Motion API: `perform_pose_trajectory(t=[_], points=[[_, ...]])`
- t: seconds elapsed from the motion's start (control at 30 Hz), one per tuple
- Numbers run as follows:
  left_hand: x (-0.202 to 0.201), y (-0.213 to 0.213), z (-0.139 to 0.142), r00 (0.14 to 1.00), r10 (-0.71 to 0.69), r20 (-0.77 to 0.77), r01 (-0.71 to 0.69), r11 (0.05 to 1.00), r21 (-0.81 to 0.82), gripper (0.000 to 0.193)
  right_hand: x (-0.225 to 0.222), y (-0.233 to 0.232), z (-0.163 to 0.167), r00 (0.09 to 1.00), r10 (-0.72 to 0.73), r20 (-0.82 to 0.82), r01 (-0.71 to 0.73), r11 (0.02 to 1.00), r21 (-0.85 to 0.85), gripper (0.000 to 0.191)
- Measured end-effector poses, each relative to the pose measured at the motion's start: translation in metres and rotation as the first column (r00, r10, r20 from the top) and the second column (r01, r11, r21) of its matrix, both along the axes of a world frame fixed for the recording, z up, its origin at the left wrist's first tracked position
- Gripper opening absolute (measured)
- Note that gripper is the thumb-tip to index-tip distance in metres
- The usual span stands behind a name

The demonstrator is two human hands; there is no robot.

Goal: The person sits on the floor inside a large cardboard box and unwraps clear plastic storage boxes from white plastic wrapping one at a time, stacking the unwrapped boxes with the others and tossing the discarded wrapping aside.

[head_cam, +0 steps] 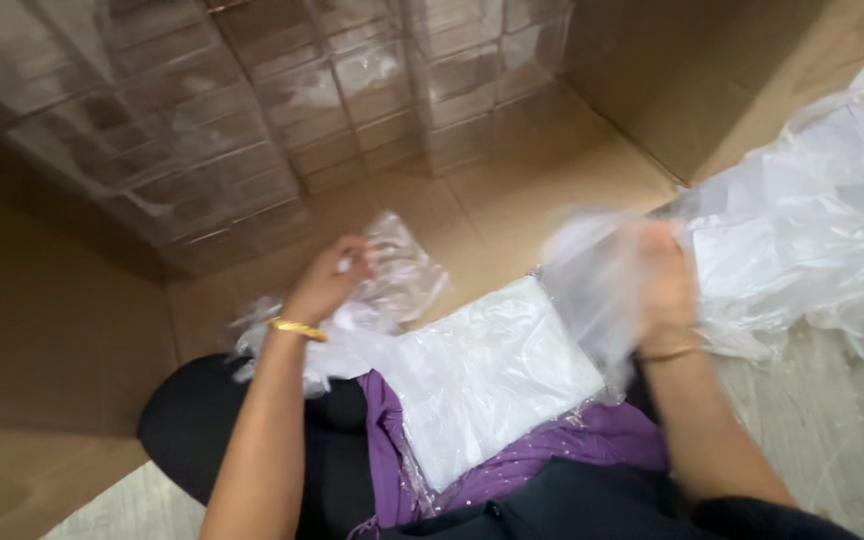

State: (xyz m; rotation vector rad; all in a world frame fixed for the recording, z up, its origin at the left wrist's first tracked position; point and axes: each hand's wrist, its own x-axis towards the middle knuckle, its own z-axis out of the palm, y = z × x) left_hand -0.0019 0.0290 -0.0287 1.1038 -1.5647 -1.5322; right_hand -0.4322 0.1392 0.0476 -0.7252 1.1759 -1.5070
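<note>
The left hand [330, 282] clutches crumpled clear wrap [402, 270]. The right hand [664, 285], blurred, grips a plastic bag [592, 275] that half hides its fingers. A white packet [487, 375] lies on the lap, its lower edge tucked under purple cloth [552, 455].

Flat packet [487, 375] on the lap at centre; left hand [324, 285] at ten o'clock, right hand [664, 285] at two; stacked clear boxes [252, 110] in the carton [712, 70] at twelve; loose bags [812, 240] at three.

light: soft, even | glare: plastic sheen | blur: strong motion, right side
</note>
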Motion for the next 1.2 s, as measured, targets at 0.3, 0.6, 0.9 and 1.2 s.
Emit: perform_pose_trajectory(t=[0.3,0.6,0.9,1.2], points=[[-0.002,0.004,-0.009,0.931,0.154,0.331,-0.175,0.984,0.035,0.011,-0.225,0.032,-0.052,0.453,-0.737,-0.501,0.658,0.656,-0.37,0.07],[-0.014,0.003,0.004,0.914,0.175,0.367,-0.201,0.979,0.033,0.014,-0.153,0.025,-0.077,-0.131,0.052,-0.99,0.583,0.812,-0.035,0.095],[-0.029,-0.014,-0.012,0.935,0.127,0.331,-0.165,0.982,0.091,0.019,-0.27,-0.032,-0.059,-0.123,0.057,-0.991,0.536,0.844,-0.018,0.1],[-0.047,-0.021,-0.022,0.889,0.103,0.447,-0.178,0.975,0.13,0.02,-0.319,-0.1,-0.044,-0.061,0.018,-0.998,0.559,0.829,-0.019,0.105]])
